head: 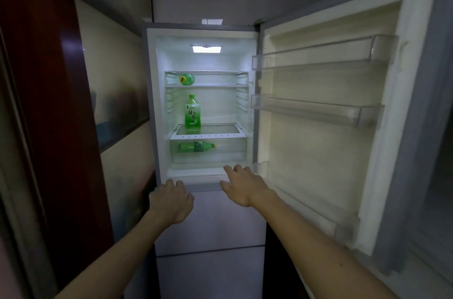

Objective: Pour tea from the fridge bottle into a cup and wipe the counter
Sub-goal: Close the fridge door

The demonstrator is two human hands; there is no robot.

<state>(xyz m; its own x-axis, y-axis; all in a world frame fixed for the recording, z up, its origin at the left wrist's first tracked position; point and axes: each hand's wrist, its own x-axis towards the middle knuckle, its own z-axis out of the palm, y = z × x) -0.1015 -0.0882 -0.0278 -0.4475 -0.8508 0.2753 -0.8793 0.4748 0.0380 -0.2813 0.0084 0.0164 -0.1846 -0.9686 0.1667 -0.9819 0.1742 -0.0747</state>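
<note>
The door [318,151] stands wide to the right, leaving the tea bottle [192,112] reachable, upright on the far middle shelf. My right hand [241,186] is spread and empty, probably readying to reach in. My left hand [171,203] is loosely curled, holding nothing.
</note>
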